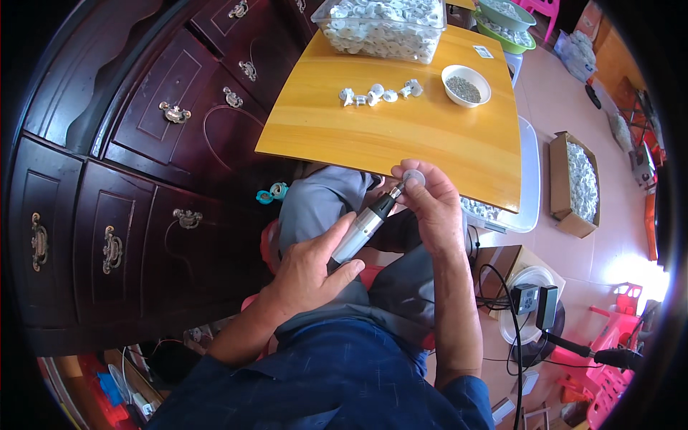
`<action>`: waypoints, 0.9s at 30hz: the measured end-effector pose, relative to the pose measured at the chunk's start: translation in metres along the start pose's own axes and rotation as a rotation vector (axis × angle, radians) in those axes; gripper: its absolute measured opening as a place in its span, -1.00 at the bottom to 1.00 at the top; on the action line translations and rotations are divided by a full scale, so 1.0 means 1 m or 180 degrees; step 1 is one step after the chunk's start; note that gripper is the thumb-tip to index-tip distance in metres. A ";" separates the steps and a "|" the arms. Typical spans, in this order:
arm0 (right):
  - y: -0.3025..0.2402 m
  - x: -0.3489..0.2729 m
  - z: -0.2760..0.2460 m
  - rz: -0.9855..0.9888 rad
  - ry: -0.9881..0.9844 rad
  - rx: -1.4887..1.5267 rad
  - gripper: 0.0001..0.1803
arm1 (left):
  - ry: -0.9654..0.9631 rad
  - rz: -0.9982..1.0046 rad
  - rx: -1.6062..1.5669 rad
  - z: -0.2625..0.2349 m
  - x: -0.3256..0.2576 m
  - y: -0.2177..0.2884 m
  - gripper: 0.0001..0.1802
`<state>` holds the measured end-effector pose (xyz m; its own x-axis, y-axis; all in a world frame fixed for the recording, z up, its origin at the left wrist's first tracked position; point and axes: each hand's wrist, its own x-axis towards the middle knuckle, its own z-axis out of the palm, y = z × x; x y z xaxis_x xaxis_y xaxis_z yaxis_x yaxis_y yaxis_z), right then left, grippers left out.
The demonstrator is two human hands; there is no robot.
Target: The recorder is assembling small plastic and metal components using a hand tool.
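Now we grip a silver pen-shaped power tool (364,228) in our left hand (309,272), its tip touching a small white round part (413,175) pinched in our right hand's (430,204) fingers. Both sit near the wooden board's (401,132) near edge; farther off lie a row of white parts (380,93) and a white bowl (466,86).

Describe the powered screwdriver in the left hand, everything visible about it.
The screwdriver is a slim pen-shaped tool with a silvery, metal-looking barrel and a black collar near its tip. It points up and to the right. The left hand wraps its rear end. Its tip meets a small round white part pinched in the right hand, over the person's lap.
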<state>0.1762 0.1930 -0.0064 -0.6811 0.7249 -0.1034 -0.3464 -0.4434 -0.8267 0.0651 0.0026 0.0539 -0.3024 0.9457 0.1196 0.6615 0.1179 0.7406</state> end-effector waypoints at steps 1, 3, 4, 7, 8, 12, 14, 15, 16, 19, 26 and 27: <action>-0.001 0.000 0.000 0.0024 0.0018 -0.0008 -0.72 | -0.0020 -0.0033 0.0029 -0.001 0.000 0.000 -0.31; -0.003 -0.002 0.002 0.0074 0.0054 -0.0024 -0.72 | -0.0021 -0.0050 0.0042 0.000 -0.001 -0.001 -0.31; -0.003 -0.002 0.004 0.0052 0.0074 -0.0056 -0.72 | -0.0005 -0.0033 0.0030 0.001 -0.002 -0.003 -0.31; -0.003 -0.002 0.007 -0.0017 0.0144 -0.0139 -0.73 | -0.0020 -0.0065 -0.0002 -0.001 -0.002 -0.001 -0.31; -0.002 -0.002 0.007 -0.0042 0.0175 -0.0157 -0.73 | -0.0039 -0.0085 -0.0008 -0.002 -0.001 0.000 -0.30; -0.001 -0.003 0.008 -0.0073 0.0211 -0.0107 -0.74 | -0.0113 -0.0159 -0.0033 -0.004 0.000 0.002 -0.30; 0.000 -0.002 0.008 -0.0084 0.0201 -0.0081 -0.74 | -0.0094 -0.0118 -0.0032 -0.003 -0.001 0.000 -0.30; 0.001 -0.002 0.008 -0.0090 0.0196 -0.0068 -0.74 | -0.0095 -0.0092 -0.0022 -0.003 0.000 -0.001 -0.30; 0.000 -0.002 0.009 -0.0100 0.0230 -0.0072 -0.74 | -0.0094 -0.0059 -0.0011 -0.003 0.001 -0.001 -0.30; -0.001 -0.003 0.010 -0.0105 0.0300 -0.0087 -0.74 | -0.0132 -0.0041 0.0034 -0.005 0.003 0.001 -0.30; 0.003 -0.001 0.008 -0.0197 0.0273 -0.0159 -0.75 | -0.0225 -0.0060 0.0118 -0.007 0.004 0.001 -0.31; 0.004 -0.001 0.007 -0.0214 0.0258 -0.0192 -0.75 | -0.0267 -0.0102 0.0040 -0.009 0.005 0.002 -0.32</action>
<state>0.1706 0.1868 -0.0058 -0.6024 0.7932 -0.0890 -0.3485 -0.3617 -0.8647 0.0591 0.0047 0.0618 -0.2654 0.9633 0.0399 0.6612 0.1517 0.7347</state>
